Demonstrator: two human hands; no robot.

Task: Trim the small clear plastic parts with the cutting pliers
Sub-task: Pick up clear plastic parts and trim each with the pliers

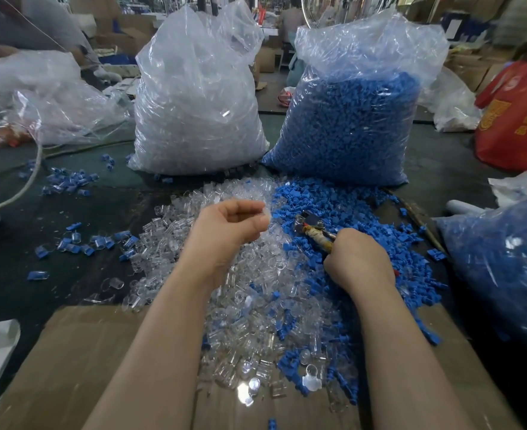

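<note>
Cardboard [79, 361] lies flat nearest the viewer, and both forearms reach out over it to the work. Above the heap, the left hand [228, 225] is raised with fingers curled in toward the thumb; something clear and blurred shows at its fingertips [257, 212], probably one small part [263, 214], though the pinch itself is too soft to make out. Lower and to the right, the right hand [356, 259] is wrapped around the taped handles of the cutting pliers [313, 229], whose metal head points up and left toward the other hand, near it but apart. Whether the blades are parted cannot be told.

Under and around both hands spreads a loose pile of clear parts [250, 305], running into a pile of blue parts [364, 218] on the right. Behind the piles stand two tall bags, one of clear pieces [194, 113] and one of blue pieces [355, 125]. Another bag of blue [504, 262] sits at the right edge, and a few blue and clear bits [70, 181] are scattered over the dark table [23, 243] to the left.

Trimmed and untrimmed pieces cannot be told apart here. Judging by the heap and the full bag, most of the job seems to lie ahead
</note>
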